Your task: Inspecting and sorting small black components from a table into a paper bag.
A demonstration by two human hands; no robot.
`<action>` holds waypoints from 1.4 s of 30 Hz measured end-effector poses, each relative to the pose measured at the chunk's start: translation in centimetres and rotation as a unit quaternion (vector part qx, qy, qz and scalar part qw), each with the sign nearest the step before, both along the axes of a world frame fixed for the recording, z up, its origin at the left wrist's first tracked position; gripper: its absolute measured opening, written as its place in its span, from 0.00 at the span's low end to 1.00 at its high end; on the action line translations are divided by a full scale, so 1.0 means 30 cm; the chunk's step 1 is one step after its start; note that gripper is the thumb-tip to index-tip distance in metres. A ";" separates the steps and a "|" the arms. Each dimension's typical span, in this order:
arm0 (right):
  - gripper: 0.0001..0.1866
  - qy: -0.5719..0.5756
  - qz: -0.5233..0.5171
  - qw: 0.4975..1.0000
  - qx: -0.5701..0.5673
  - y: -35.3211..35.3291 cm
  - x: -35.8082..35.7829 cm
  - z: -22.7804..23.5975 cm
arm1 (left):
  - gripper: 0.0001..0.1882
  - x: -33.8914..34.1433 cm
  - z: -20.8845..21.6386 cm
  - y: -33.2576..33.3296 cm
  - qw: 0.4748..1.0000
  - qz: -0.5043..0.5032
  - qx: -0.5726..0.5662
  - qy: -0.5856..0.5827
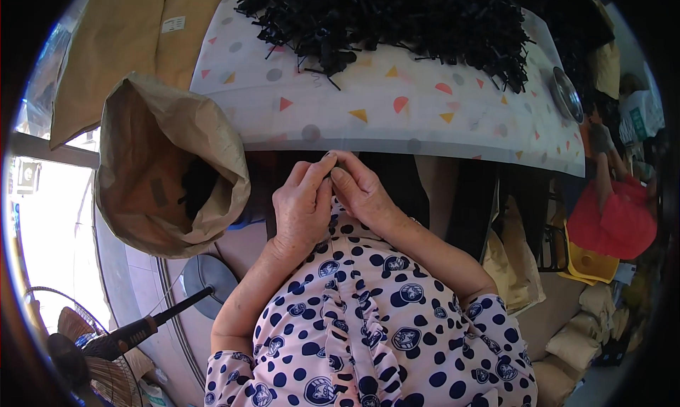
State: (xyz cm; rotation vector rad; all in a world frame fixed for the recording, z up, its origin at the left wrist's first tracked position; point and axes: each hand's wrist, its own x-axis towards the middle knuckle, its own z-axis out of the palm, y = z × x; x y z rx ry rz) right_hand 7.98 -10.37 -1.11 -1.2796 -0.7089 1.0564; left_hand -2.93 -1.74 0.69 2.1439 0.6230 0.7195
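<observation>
My left hand [303,198] and my right hand [359,192] meet in front of my chest, just off the near edge of the table. Fingers of both are closed in a pinch, the tips touching. Whatever they hold, if anything, is hidden by the fingers. Beyond them, a big heap of small black parts with thin stems [397,25] lies on the patterned tablecloth [333,117]. To the left of my left hand a brown paper sack [219,134] gapes wide, with some black parts [199,187] inside it.
Brown paper sacks [127,46] lie at the far left. A metal bowl [567,95] sits at the table's right edge. A standing fan [85,350] is at lower left. On the right, a person in red [613,212] sits by a yellow stool [591,264], near filled sacks [574,347].
</observation>
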 end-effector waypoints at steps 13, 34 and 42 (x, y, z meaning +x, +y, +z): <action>0.10 -0.026 -0.010 0.999 0.031 -0.005 0.033 -0.008 | 0.16 -0.043 0.043 0.065 0.911 -0.018 -0.392 -0.124; 0.08 -0.019 0.051 0.998 0.034 -0.009 0.078 -0.010 | 0.24 -0.018 -0.017 0.012 0.925 -0.144 -0.350 -0.034; 0.10 -0.145 0.019 0.989 0.015 -0.040 0.017 0.038 | 0.18 -0.028 -0.017 0.026 0.906 -0.113 -0.404 -0.057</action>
